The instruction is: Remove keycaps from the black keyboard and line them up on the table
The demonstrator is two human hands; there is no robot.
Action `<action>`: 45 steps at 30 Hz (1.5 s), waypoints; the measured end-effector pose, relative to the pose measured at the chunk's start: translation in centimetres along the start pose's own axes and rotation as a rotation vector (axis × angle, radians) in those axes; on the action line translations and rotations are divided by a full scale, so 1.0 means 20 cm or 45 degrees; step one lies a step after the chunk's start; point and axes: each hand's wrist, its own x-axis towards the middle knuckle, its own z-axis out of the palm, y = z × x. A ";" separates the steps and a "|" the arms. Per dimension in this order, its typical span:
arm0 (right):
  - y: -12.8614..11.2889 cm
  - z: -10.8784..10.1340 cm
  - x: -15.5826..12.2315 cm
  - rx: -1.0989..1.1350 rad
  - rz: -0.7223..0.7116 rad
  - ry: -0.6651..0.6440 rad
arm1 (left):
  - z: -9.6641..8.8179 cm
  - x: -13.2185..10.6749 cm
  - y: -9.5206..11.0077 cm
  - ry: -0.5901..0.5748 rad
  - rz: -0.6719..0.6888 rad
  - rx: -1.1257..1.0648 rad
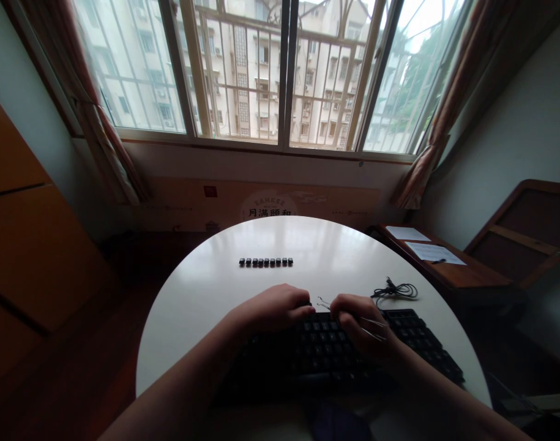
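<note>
Black keyboard (417, 343) lying flat at 6 o'clock on the round white worktop (206, 294) — probably a light, rigid plastic slab, best steadied at its far edge. Right hand (360, 327): fingers closed around a thin wire puller (374, 323), likely springy and slippery. Left hand (275, 306): fingers curled over the far key rows; whether they pinch anything cannot be told. Loose keycaps (265, 262) in a row at 12 o'clock — small, smooth, easily scattered. Coiled cable (396, 290) at 2 o'clock. The forearms hide the keyboard's near edge.
</note>
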 end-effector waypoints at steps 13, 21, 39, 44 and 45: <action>-0.04 -0.01 -0.01 -0.159 -0.164 0.089 | -0.01 -0.01 0.01 0.048 0.062 -0.011; -0.07 -0.02 -0.01 -0.340 -0.325 0.158 | -0.02 -0.01 0.02 0.040 0.087 -0.057; -0.02 0.04 -0.02 -0.424 -0.227 0.017 | -0.01 -0.02 0.05 0.000 0.188 -0.236; -0.01 0.04 -0.02 -0.387 -0.215 -0.010 | 0.00 -0.02 0.04 -0.010 0.187 -0.274; -0.01 0.04 -0.02 -0.390 -0.216 -0.014 | 0.00 -0.02 0.04 -0.010 0.187 -0.281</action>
